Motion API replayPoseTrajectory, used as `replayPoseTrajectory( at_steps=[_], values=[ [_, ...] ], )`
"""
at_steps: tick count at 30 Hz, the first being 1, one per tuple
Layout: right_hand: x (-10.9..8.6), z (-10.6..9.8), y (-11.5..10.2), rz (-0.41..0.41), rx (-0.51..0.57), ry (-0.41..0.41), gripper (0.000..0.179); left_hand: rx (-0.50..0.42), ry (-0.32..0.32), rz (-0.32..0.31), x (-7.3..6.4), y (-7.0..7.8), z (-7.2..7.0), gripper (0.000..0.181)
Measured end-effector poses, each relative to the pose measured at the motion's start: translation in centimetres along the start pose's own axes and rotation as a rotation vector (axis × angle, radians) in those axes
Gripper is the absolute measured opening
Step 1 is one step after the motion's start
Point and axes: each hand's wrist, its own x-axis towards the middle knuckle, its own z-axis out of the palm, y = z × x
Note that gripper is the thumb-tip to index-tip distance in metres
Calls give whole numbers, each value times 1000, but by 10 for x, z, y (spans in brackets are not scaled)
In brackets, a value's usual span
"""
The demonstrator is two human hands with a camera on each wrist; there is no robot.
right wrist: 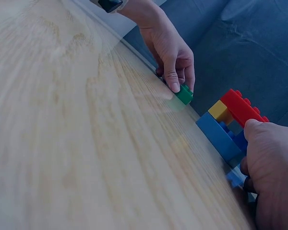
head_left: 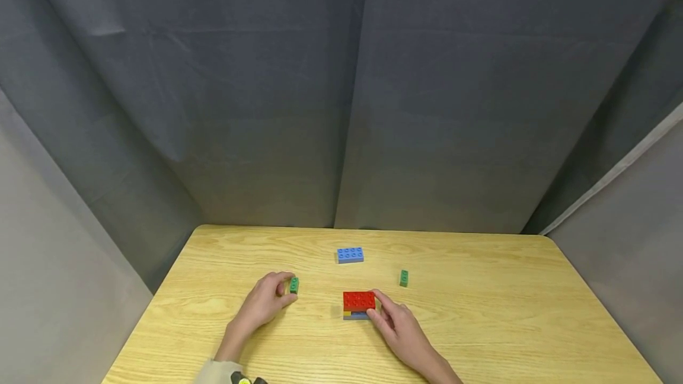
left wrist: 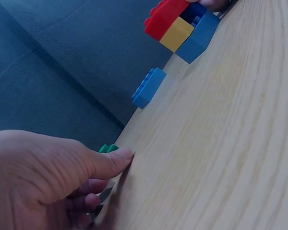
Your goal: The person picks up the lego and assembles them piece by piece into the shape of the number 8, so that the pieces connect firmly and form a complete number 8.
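A small green toy building brick [head_left: 294, 285] stands on the table at the left, and my left hand [head_left: 265, 299] pinches it between thumb and index finger. The right wrist view also shows this green brick [right wrist: 185, 95] at those fingertips. Toward the middle is a stack with a red brick [head_left: 359, 300] on top, a yellow brick [right wrist: 220, 111] under its left end and a blue brick [right wrist: 220, 138] as its base. My right hand [head_left: 400, 330] grips the stack's right end, thumb on the near side. A darker blue brick in the middle layer is partly hidden by that hand.
A loose blue brick [head_left: 350, 255] lies behind the stack. Further right rests another small green brick [head_left: 404, 278]. The wooden table [head_left: 507, 313] ends at a grey curtain [head_left: 437, 135] at the back, with pale panels on both sides.
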Motion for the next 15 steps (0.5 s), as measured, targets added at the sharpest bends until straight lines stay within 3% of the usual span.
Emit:
replayPoseTrajectory(
  at_steps=[15],
  values=[
    [0,1,0,16,-24,13,57,-16,-21,22,-2,5,1,42]
  ],
)
